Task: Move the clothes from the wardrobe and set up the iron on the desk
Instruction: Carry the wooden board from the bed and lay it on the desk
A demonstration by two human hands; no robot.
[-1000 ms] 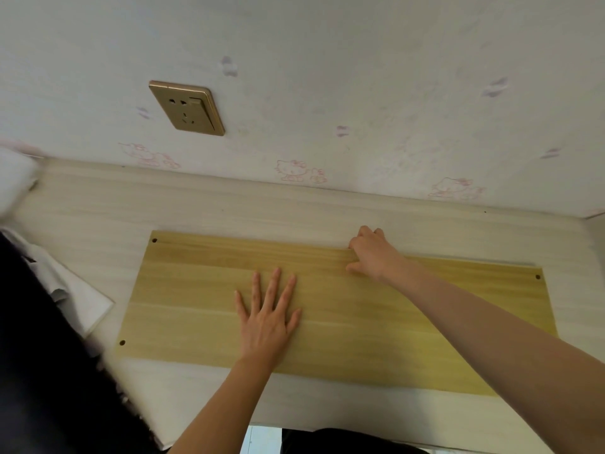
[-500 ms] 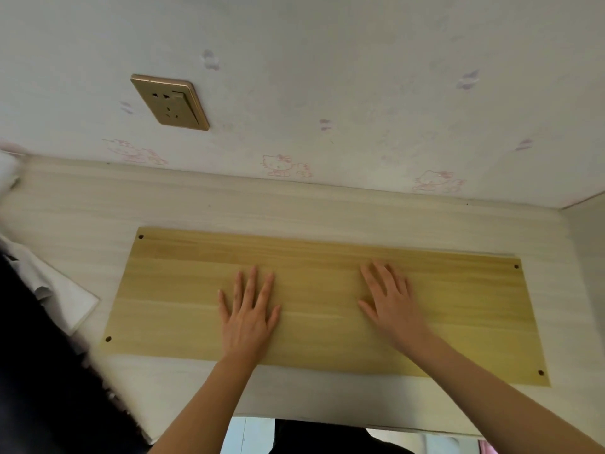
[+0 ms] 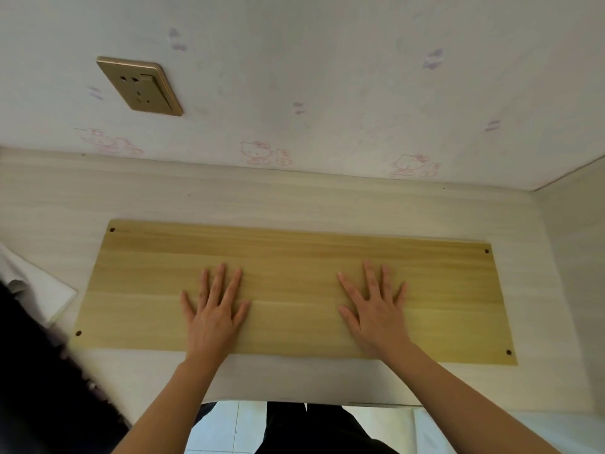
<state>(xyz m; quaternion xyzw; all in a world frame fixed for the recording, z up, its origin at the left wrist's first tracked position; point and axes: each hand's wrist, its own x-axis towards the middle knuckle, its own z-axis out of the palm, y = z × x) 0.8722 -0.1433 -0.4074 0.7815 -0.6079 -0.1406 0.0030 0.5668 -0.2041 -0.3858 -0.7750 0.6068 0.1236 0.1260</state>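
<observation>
While both palms lie flat, left hand (image 3: 214, 309) and right hand (image 3: 376, 308) with fingers spread, gripping nothing, pressing on a yellow wooden board (image 3: 294, 257) on the pale desk (image 3: 229, 198), gold wall socket (image 3: 140, 86) above, white cloth (image 3: 39, 290) at left edge.

White cloth (image 3: 36, 290) cut off at left edge; dark blurred mass (image 3: 39, 388) unidentifiable.

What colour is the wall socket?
Gold, or brass-toned: the wall socket, clearest in the head view.

Yellow wood-grain board (image 3: 294, 290), pale grain desk (image 3: 262, 198), gold socket (image 3: 140, 86), pink-cartoon wallpaper (image 3: 327, 77)
</observation>
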